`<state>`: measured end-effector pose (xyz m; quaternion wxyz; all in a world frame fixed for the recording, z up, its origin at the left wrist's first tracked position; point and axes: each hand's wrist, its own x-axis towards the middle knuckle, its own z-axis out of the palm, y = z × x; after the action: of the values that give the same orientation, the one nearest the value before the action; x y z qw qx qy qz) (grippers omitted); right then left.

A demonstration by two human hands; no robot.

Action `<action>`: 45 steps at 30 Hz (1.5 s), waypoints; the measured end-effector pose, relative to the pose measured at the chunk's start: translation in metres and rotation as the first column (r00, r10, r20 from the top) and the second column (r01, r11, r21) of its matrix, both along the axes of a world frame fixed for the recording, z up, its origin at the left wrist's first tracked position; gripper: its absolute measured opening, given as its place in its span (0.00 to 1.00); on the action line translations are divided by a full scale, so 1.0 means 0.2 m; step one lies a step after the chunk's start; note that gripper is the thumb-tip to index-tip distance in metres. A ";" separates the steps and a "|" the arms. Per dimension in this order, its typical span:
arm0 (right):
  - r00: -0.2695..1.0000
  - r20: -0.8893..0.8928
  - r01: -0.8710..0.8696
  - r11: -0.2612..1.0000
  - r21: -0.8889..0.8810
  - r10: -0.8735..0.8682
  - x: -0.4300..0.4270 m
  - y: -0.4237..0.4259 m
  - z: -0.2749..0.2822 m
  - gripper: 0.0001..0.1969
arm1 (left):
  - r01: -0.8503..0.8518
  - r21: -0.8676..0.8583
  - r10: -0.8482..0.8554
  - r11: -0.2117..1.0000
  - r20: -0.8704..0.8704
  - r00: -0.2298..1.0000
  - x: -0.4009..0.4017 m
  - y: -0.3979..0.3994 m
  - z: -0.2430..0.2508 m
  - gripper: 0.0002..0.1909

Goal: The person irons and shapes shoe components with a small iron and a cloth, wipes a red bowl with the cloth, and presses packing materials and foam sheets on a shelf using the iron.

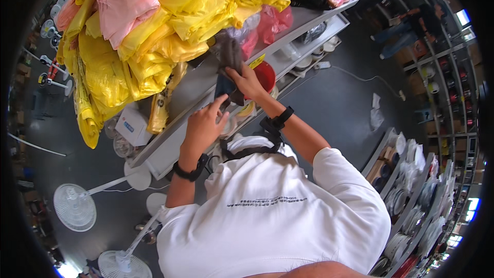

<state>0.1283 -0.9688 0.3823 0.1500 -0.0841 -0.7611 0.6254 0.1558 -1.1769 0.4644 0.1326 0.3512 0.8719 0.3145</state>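
My right hand grips a dark brown, folded plastic bundle above the shelf edge, beside a red bowl. Just below and to the left, my left hand has its fingers apart near the lower end of the bundle and a dark blue piece; whether a fingertip touches them cannot be told. Yellow folded plastic bags lie heaped on the shelf unit to the left, with a pink folded bag on top.
A grey metal shelf runs diagonally before me, with a white box at its near left end. White standing fans are at lower left. Racks of wares stand at right. A person is farther off at upper right.
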 end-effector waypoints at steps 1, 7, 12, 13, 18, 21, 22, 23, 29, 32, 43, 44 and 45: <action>0.995 0.000 -0.104 0.993 -0.046 0.104 -0.01 -0.06 -0.02 0.18 | 0.001 -0.029 -0.001 1.000 0.003 1.000 -0.03 -0.02 -0.09 0.26; 0.956 0.180 -0.252 0.961 0.113 0.230 0.03 -0.23 -0.34 0.21 | -0.142 0.010 0.140 0.990 0.109 0.984 -0.15 -0.04 -0.51 0.45; 0.945 0.267 -0.244 0.950 0.194 0.189 -0.01 -0.11 -0.26 0.22 | -0.171 0.222 0.132 0.960 0.181 0.975 -0.18 0.07 -0.71 0.46; 0.943 0.282 -0.251 0.934 0.255 0.176 -0.03 -0.09 -0.28 0.23 | -0.197 0.189 0.156 0.962 0.213 0.965 -0.17 0.08 -0.70 0.46; 0.867 0.435 -0.438 0.788 0.433 0.243 -0.10 -0.23 -0.28 0.27 | -0.301 -0.036 0.294 0.953 0.353 0.888 -0.18 -0.10 -0.76 0.40; 0.869 0.330 -0.487 0.750 0.448 0.368 -0.11 -0.38 -0.29 0.30 | -0.292 -0.126 0.312 0.948 0.185 0.932 -0.10 -0.26 -0.76 0.44; 0.873 0.331 -0.479 0.760 0.440 0.359 -0.13 -0.42 -0.30 0.30 | -0.353 -0.167 0.385 0.920 0.227 0.895 -0.08 -0.29 -0.73 0.44; 0.812 0.399 -0.563 0.751 0.345 0.426 -0.15 -0.46 -0.31 0.31 | -0.409 -0.212 0.455 0.888 0.266 0.850 -0.06 -0.32 -0.71 0.44; 0.734 0.558 -0.648 0.646 0.404 0.388 -0.09 -0.55 -0.22 0.33 | -0.442 -0.238 0.487 0.865 0.180 0.855 -0.07 -0.35 -0.67 0.35; 0.778 0.544 -0.600 0.625 0.499 0.313 -0.11 -0.39 -0.23 0.33 | -0.321 -0.391 0.419 0.863 0.198 0.886 -0.16 -0.19 -0.65 0.41; 0.864 0.503 -0.360 0.661 0.659 -0.030 -0.19 -0.07 -0.31 0.37 | -0.218 -0.342 0.242 0.914 0.026 0.970 -0.38 0.28 -0.76 0.26; 0.888 0.459 -0.321 0.667 0.673 -0.036 -0.19 -0.10 -0.33 0.37 | -0.211 -0.345 0.235 0.914 0.028 0.971 -0.37 0.23 -0.77 0.26; 0.886 0.462 -0.322 0.666 0.673 -0.038 -0.19 -0.16 -0.30 0.37 | -0.225 -0.319 0.237 0.920 -0.002 0.971 -0.35 0.14 -0.80 0.24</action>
<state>0.0899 -0.9998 0.3219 -0.0550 -0.0938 -0.9643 0.2415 0.0849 -1.1482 0.3046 0.1654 0.2141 0.9438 0.1900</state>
